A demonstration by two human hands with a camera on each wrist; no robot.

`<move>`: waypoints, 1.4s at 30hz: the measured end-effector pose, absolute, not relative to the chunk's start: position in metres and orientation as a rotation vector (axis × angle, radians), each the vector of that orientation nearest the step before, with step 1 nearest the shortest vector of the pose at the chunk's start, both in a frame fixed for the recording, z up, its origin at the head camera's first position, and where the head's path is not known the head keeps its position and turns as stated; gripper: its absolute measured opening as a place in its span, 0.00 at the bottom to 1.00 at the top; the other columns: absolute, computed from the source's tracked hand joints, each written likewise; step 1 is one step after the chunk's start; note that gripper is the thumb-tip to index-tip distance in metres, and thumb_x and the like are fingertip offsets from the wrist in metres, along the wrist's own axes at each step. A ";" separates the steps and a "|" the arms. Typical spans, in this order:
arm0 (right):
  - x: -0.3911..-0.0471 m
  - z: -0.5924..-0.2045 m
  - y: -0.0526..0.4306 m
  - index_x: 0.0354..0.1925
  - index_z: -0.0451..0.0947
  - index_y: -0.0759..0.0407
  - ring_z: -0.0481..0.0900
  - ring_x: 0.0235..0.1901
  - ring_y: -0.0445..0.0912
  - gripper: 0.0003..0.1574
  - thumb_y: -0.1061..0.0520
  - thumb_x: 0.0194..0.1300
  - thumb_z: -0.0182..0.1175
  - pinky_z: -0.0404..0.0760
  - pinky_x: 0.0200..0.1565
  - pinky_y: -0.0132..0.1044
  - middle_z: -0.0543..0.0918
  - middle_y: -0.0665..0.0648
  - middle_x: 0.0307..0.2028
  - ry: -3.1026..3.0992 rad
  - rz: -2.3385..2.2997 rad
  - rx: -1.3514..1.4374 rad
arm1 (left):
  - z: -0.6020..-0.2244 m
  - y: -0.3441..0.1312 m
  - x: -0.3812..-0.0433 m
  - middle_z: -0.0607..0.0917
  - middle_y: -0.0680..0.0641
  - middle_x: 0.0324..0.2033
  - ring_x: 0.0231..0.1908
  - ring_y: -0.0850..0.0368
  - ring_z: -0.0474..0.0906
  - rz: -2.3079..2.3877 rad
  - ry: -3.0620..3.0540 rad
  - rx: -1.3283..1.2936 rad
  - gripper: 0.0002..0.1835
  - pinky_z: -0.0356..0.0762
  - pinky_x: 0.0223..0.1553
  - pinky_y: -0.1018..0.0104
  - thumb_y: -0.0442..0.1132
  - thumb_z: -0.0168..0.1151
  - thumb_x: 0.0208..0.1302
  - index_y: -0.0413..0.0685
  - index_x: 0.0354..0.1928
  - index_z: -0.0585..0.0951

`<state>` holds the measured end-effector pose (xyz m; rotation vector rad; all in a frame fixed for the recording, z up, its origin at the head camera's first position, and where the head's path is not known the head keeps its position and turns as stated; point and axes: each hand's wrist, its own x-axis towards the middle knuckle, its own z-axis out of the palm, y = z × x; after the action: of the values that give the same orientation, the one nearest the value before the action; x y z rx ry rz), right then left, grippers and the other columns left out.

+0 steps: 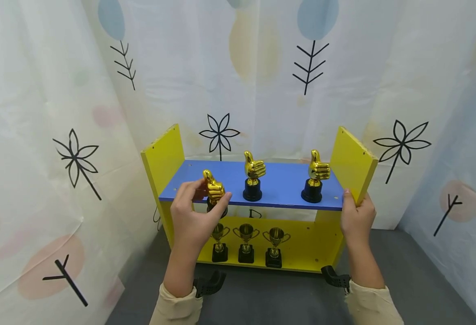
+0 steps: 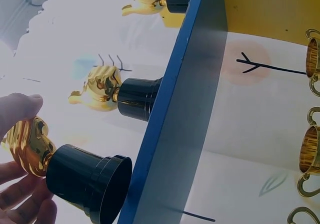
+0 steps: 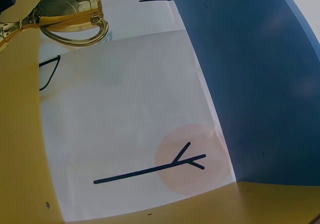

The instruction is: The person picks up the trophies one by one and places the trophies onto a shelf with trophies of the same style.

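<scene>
My left hand [image 1: 192, 216] holds a gold thumbs-up trophy [image 1: 215, 189] between thumb and fingers at the left front of the blue shelf [image 1: 217, 169]. In the left wrist view, the held trophy's black base [image 2: 85, 179] is tilted beside the shelf's front edge; whether they touch, I cannot tell. My right hand [image 1: 357, 219] grips the yellow right side panel [image 1: 353, 158], thumb on the inner side. Two more thumbs-up trophies stand upright on the blue shelf, one near the middle [image 1: 253, 180] and one at the right [image 1: 314, 180]. My right hand is out of the right wrist view.
Below, on the yellow bottom board [image 1: 299, 253], stand three gold cup trophies, at left [image 1: 219, 248], middle [image 1: 246, 248] and right [image 1: 274, 248]. A yellow left side panel [image 1: 165, 153] rises beside my left hand. The unit stands on a dark grey surface [image 1: 262, 298] before a patterned curtain [image 1: 262, 90].
</scene>
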<state>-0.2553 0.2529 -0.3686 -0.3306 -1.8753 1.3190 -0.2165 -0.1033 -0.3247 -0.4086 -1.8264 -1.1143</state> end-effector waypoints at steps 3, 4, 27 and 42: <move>-0.255 -0.368 0.253 0.58 0.80 0.67 0.78 0.37 0.40 0.29 0.43 0.82 0.53 0.73 0.37 0.17 0.87 0.66 0.51 -1.875 1.318 -0.333 | -0.322 -0.103 -0.217 0.85 0.46 0.46 0.45 0.54 0.82 -1.111 -1.814 -0.417 0.30 0.82 0.48 0.62 0.49 0.86 0.54 0.42 0.56 0.87; -0.255 -0.368 0.253 0.59 0.80 0.67 0.78 0.37 0.40 0.29 0.43 0.82 0.52 0.73 0.38 0.16 0.87 0.65 0.51 -1.876 1.317 -0.335 | -0.322 -0.102 -0.217 0.85 0.46 0.46 0.45 0.54 0.83 -1.110 -1.811 -0.420 0.30 0.83 0.48 0.62 0.48 0.86 0.54 0.42 0.56 0.87; -0.256 -0.367 0.252 0.54 0.80 0.68 0.76 0.36 0.44 0.28 0.43 0.81 0.53 0.72 0.37 0.22 0.85 0.65 0.46 -1.874 1.309 -0.358 | -0.317 -0.096 -0.226 0.85 0.43 0.49 0.46 0.49 0.81 -1.092 -1.885 -0.355 0.34 0.82 0.48 0.53 0.50 0.84 0.57 0.39 0.61 0.85; -0.256 -0.367 0.252 0.57 0.80 0.67 0.78 0.38 0.43 0.30 0.42 0.82 0.52 0.72 0.38 0.19 0.86 0.65 0.49 -1.881 1.315 -0.362 | -0.309 -0.088 -0.232 0.85 0.44 0.52 0.46 0.47 0.80 -1.064 -1.989 -0.206 0.36 0.79 0.41 0.56 0.57 0.80 0.60 0.40 0.63 0.84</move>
<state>-0.2555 0.2516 -0.3673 -0.3622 -1.8811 1.3147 -0.2317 -0.0883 -0.3086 -0.2060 -1.9890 -1.0637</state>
